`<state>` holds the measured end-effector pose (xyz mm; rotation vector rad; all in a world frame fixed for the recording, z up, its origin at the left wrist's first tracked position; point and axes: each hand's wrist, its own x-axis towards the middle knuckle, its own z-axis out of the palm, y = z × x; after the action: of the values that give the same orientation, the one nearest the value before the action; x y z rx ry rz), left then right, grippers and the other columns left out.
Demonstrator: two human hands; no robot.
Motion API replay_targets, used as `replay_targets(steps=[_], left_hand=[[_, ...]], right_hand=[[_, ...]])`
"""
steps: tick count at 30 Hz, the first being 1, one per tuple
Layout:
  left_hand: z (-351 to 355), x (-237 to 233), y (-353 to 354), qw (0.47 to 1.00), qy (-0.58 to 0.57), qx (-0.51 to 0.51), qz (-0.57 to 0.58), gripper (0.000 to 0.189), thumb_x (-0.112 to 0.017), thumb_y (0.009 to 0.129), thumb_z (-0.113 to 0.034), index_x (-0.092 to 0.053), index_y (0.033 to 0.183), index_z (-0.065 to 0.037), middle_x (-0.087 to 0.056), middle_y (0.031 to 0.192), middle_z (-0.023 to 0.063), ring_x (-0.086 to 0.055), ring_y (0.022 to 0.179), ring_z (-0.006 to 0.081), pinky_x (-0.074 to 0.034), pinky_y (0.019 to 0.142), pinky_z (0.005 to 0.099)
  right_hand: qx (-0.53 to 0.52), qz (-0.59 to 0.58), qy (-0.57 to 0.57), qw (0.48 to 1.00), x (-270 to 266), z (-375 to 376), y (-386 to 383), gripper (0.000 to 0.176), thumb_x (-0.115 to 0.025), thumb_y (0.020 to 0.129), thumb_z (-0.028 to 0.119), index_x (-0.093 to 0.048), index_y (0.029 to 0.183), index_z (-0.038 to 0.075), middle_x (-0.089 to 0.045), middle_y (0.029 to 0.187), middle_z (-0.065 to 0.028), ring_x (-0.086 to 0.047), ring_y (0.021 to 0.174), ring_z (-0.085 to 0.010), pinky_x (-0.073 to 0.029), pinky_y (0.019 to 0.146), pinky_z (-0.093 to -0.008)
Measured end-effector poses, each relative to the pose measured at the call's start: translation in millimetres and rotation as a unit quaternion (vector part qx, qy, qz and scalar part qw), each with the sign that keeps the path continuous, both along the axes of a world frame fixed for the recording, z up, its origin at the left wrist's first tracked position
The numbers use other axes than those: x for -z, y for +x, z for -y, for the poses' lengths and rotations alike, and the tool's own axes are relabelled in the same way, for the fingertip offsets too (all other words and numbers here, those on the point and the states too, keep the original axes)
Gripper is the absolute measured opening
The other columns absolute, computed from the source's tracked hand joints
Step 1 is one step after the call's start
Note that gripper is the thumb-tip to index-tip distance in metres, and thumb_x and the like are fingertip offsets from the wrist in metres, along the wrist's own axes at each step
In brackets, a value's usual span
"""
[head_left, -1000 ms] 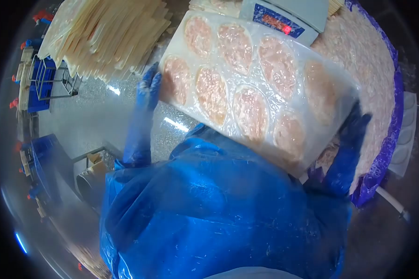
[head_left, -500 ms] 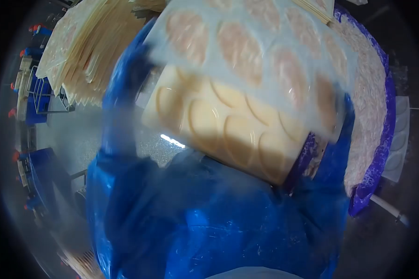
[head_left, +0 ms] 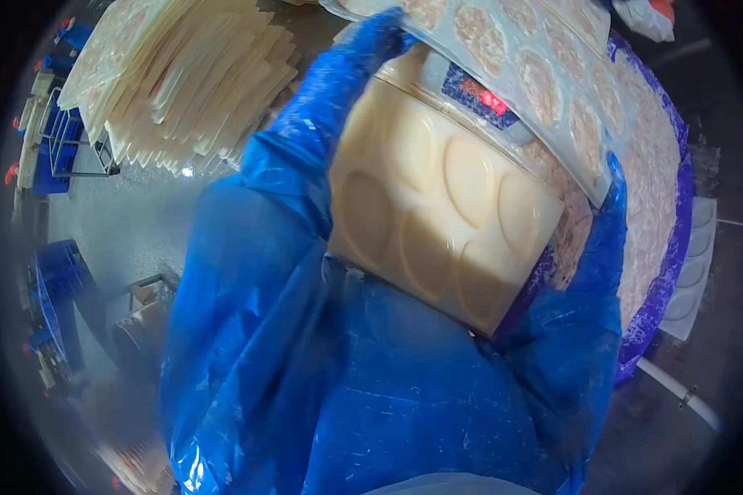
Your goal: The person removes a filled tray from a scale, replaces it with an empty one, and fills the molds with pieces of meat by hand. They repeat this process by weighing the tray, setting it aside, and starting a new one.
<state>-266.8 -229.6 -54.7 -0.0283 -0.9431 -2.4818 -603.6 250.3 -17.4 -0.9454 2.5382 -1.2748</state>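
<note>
My left hand [head_left: 380, 37], in a blue glove, grips the near left edge of a thin whitish tray [head_left: 510, 70]. Its oval hollows hold pale pink minced meat. At the tray's right corner is my right hand [head_left: 613, 186], also blue-gloved, with the fingers closed on the edge and partly hidden. The tray is raised and slanted across the top of the view. Below it, close to my apron, lies a cream mould [head_left: 435, 202] with several bare oval hollows. Between the two, a device with a red-lit display [head_left: 487, 97] shows.
A tall fanned stack of thin trays [head_left: 198, 99] stands at the upper left. On the right, a large mass of minced meat [head_left: 648, 198] lies inside a purple rim [head_left: 683, 173]. Beyond it hangs a white panel with oval hollows [head_left: 692, 264]. Blue crates [head_left: 62, 272] stand far left.
The filled tray has moved up and away from the cream mould, baring its hollows and the red display. My left arm has swung inward, and its hand now shows at the tray edge.
</note>
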Motion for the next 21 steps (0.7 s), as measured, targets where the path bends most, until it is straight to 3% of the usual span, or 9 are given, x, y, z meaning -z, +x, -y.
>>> replay_targets(steps=[4, 6, 9, 10, 12, 13, 15, 16, 21], left_hand=[[-83, -120, 33, 0.941, -0.026, -0.279, 0.188, 0.017, -0.063, 0.094, -0.021, -0.065, 0.104, -0.007, -0.067, 0.089, 0.0067, -0.065, 0.08, 0.0185, -0.051, 0.065, 0.0276], [-97, -170, 85, 0.957, -0.033, -0.262, 0.119, 0.025, -0.06, 0.096, -0.022, -0.062, 0.115, -0.006, -0.068, 0.098, 0.0078, -0.066, 0.087, 0.0224, -0.054, 0.076, 0.0343], [-116, -225, 168, 0.95, -0.151, -0.272, 0.005, 0.048, -0.049, 0.101, -0.036, -0.049, 0.137, -0.003, -0.061, 0.127, 0.0118, -0.062, 0.107, 0.0259, -0.048, 0.095, 0.0379], [-127, -234, 188, 0.938, -0.166, -0.304, 0.017, 0.052, -0.049, 0.101, -0.037, -0.045, 0.14, -0.003, -0.06, 0.128, 0.0126, -0.061, 0.108, 0.0243, -0.047, 0.096, 0.0369], [-141, -240, 230, 0.918, -0.186, -0.351, 0.027, 0.056, -0.049, 0.101, -0.038, -0.041, 0.144, -0.002, -0.059, 0.129, 0.0133, -0.06, 0.109, 0.0228, -0.046, 0.097, 0.0359], [-149, -239, 248, 0.911, -0.18, -0.368, 0.05, 0.057, -0.05, 0.101, -0.038, -0.041, 0.144, -0.002, -0.059, 0.128, 0.014, -0.06, 0.109, 0.0213, -0.046, 0.097, 0.035], [-166, -234, 279, 0.9, -0.177, -0.392, 0.075, 0.058, -0.05, 0.101, -0.038, -0.041, 0.145, -0.001, -0.059, 0.127, 0.0146, -0.06, 0.108, 0.0198, -0.045, 0.097, 0.0341], [-174, -231, 292, 0.886, -0.167, -0.421, 0.098, 0.057, -0.05, 0.101, -0.037, -0.042, 0.143, -0.001, -0.061, 0.125, 0.0145, -0.061, 0.107, 0.0204, -0.046, 0.096, 0.034], [-194, -197, 345, 0.858, -0.118, -0.482, 0.132, 0.054, -0.051, 0.1, -0.036, -0.046, 0.141, 0.0, -0.062, 0.122, 0.0144, -0.061, 0.107, 0.0211, -0.046, 0.095, 0.0342]], right_hand=[[-0.025, 0.237, -0.166, 0.957, -18, -6, 57, 0.058, -0.039, 0.103, 0.036, -0.034, 0.15, 0.003, -0.052, 0.138, -0.0114, -0.057, 0.109, -0.0215, -0.05, 0.088, -0.0312], [-0.388, 0.395, -0.414, 0.723, -77, 41, 132, 0.055, -0.039, 0.103, 0.022, -0.027, 0.153, 0.002, -0.032, 0.156, -0.0152, -0.034, 0.142, -0.0293, -0.03, 0.117, -0.0424], [-0.141, 0.394, -0.432, 0.799, -119, 133, 229, 0.056, -0.04, 0.102, 0.024, -0.027, 0.154, 0.006, -0.032, 0.156, -0.0153, -0.038, 0.139, -0.029, -0.032, 0.116, -0.043], [-0.222, 0.391, -0.437, 0.779, -111, 163, 230, 0.056, -0.042, 0.102, 0.026, -0.028, 0.154, 0.008, -0.034, 0.155, -0.0146, -0.042, 0.137, -0.0283, -0.033, 0.115, -0.0431], [-0.49, 0.551, -0.396, 0.548, -98, 243, 233, 0.054, -0.04, 0.104, 0.028, -0.032, 0.152, 0.005, -0.042, 0.149, -0.0172, -0.047, 0.131, -0.0266, -0.037, 0.11, -0.0397], [-0.274, 0.42, -0.371, 0.782, -156, 278, 319, 0.054, -0.037, 0.104, 0.028, -0.03, 0.153, 0.006, -0.04, 0.15, -0.0165, -0.047, 0.131, -0.0255, -0.037, 0.111, -0.0394], [-0.494, 0.563, -0.436, 0.498, -206, 336, 387, 0.046, -0.048, 0.101, 0.021, -0.045, 0.144, 0.007, -0.05, 0.144, -0.014, -0.053, 0.127, -0.0245, -0.046, 0.105, -0.036], [-0.386, 0.523, -0.438, 0.62, -217, 362, 417, 0.044, -0.045, 0.102, 0.022, -0.045, 0.143, 0.007, -0.055, 0.139, -0.0139, -0.058, 0.121, -0.0247, -0.05, 0.101, -0.0359], [-0.498, 0.707, -0.22, 0.452, -207, 488, 477, 0.046, -0.046, 0.101, 0.025, -0.045, 0.143, 0.007, -0.057, 0.135, -0.0142, -0.062, 0.115, -0.0245, -0.052, 0.098, -0.0357]])
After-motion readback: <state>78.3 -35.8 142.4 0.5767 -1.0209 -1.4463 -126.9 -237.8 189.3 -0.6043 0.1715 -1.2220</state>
